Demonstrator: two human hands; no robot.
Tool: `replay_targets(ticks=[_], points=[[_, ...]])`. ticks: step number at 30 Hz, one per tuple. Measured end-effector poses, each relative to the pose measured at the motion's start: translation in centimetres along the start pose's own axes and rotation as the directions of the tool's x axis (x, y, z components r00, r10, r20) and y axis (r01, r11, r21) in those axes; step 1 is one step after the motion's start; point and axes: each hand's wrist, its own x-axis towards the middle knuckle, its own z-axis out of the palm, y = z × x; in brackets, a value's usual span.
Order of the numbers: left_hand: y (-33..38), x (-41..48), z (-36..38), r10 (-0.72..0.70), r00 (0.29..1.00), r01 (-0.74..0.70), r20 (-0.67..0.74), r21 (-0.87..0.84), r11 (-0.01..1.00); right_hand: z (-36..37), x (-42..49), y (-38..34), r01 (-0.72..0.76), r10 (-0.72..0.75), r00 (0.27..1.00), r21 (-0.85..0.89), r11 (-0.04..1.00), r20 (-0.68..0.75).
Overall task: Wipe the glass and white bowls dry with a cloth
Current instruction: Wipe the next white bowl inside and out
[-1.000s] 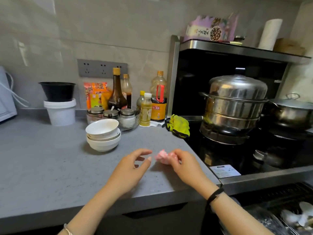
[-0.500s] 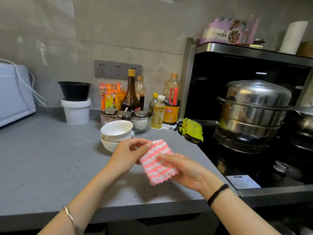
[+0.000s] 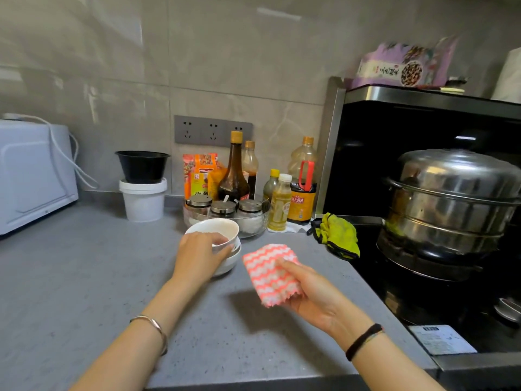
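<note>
A stack of white bowls [image 3: 222, 231] stands on the grey counter [image 3: 84, 277], in front of a glass bowl [image 3: 255, 221] that holds several spice jars. My left hand [image 3: 198, 256] grips the near rim of the top white bowl, thumb inside. My right hand [image 3: 315, 292] holds an unfolded pink-and-white striped cloth [image 3: 270, 273] above the counter, just right of the stack.
Sauce and oil bottles [image 3: 303, 182] line the back wall. A white tub with a black bowl [image 3: 142, 187] stands at the back left, beside a white appliance [image 3: 31, 176]. A yellow-green cloth [image 3: 338, 235] lies by the stove, where a steel steamer pot [image 3: 451, 204] sits.
The cloth went from a crumpled ball to spread open. My left hand let go of it and moved back to grip the top white bowl. My right hand keeps the cloth.
</note>
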Motion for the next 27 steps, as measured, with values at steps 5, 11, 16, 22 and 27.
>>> replay_targets(ticks=[5, 11, 16, 22, 27], points=[[0.0, 0.7, 0.2, 0.015, 1.000, -0.014, 0.003, -0.063, 0.998, -1.4, -0.5, -0.1, 0.021, -0.021, 0.999, 0.004, 1.000, -0.039], [4.2, -0.3, -2.9, -0.166, 0.977, 0.040, -0.131, -0.655, 0.755, -3.3, -2.0, -1.3, 0.162, -0.162, 0.983, 0.000, 0.987, -0.084], [8.5, -2.6, -4.2, -0.193, 0.981, 0.132, 0.029, -0.825, 0.549, -4.4, -5.0, -2.7, 0.384, -0.388, 0.920, -0.071, 0.921, -0.054], [12.7, -8.6, -0.6, -0.201, 0.952, 0.298, 0.232, -0.859, 0.416, -4.8, -7.5, -1.8, 0.538, -0.574, 0.817, -0.291, 0.791, -0.049], [14.5, -10.0, 1.5, -0.108, 0.969, 0.246, 0.222, -0.850, 0.466, -4.8, -7.8, 0.0, 0.577, -0.679, 0.734, -0.542, 0.610, 0.018]])
